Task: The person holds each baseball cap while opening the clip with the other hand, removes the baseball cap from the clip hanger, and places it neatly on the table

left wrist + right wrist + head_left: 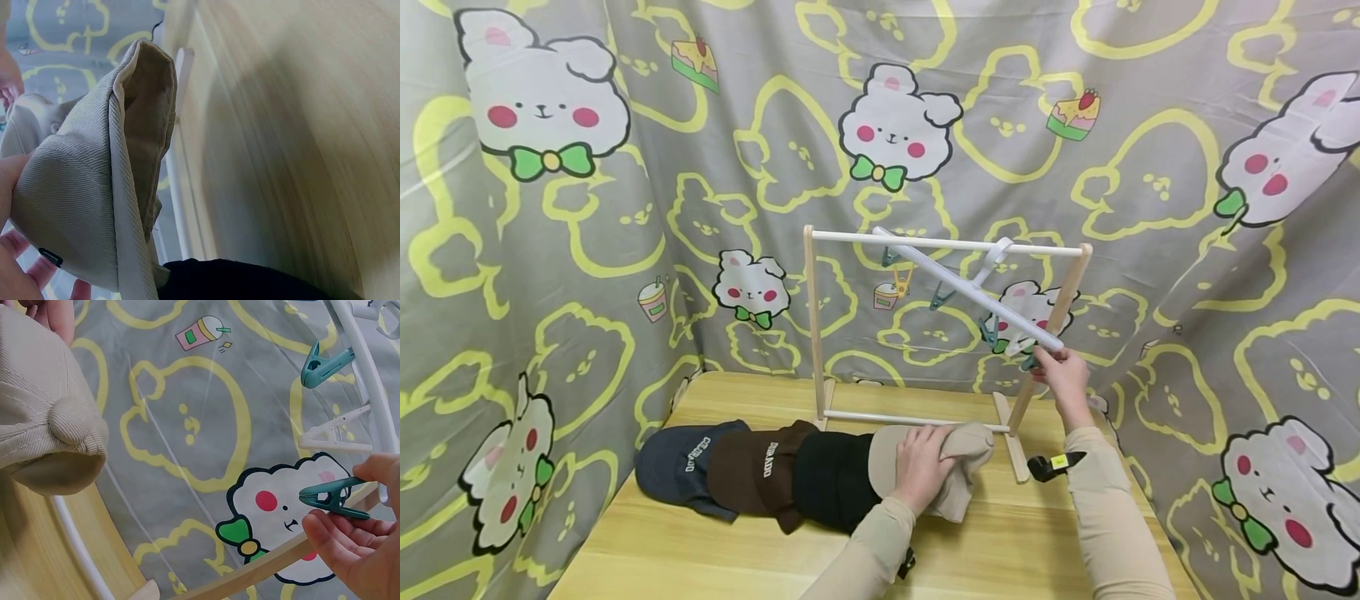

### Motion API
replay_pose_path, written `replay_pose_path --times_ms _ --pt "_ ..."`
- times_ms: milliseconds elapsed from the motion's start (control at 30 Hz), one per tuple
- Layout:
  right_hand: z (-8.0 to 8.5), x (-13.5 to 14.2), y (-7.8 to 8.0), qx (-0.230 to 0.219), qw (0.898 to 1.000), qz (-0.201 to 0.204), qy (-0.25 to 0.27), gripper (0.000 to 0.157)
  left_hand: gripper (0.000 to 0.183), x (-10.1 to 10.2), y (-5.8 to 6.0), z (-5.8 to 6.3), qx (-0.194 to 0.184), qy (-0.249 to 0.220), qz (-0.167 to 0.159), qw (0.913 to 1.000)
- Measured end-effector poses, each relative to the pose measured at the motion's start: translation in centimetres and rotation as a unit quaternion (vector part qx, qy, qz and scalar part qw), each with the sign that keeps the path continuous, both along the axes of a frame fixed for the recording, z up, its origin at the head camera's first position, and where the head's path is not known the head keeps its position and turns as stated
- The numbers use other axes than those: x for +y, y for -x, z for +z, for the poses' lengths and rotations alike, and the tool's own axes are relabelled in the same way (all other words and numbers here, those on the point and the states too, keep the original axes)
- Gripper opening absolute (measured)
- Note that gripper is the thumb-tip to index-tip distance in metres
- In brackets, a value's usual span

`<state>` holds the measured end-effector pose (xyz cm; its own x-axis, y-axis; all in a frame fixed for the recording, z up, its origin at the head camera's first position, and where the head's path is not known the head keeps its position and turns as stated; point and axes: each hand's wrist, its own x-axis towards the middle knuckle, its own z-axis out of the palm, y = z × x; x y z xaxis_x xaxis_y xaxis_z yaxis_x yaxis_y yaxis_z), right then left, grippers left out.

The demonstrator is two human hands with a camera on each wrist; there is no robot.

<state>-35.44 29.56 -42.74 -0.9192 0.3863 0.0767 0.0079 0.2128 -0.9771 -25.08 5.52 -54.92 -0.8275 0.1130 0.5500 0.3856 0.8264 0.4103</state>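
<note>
My left hand (922,467) grips a beige cap (968,462) at its crown, lifted at the right end of a row of caps. In the left wrist view the cap's folded brim and hollow inside face the table. My right hand (1066,379) is at the low right end of a white clip hanger (940,275), which hangs slanted from the rack's top bar. Between thumb and fingers it pinches the handles of a teal clip (331,494), whose tips point toward the cap. A white clip (340,428) and another teal clip (325,365) hang further along the hanger.
A rack with wooden posts (815,325) and white bars stands at the table's (722,567) back. Left of the beige cap lie a black cap (831,475), a brown cap (741,475) and a navy cap (666,467), overlapping. A patterned curtain (760,125) encloses the table.
</note>
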Motion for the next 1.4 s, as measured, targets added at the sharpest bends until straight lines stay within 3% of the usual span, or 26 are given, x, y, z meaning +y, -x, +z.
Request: replay_pose_path --times_ms 1400 --pt "0.2 -0.4 -0.2 -0.005 1.000 -0.001 -0.016 0.026 0.045 1.2 -0.2 -1.8 -0.021 0.006 0.006 0.9997"
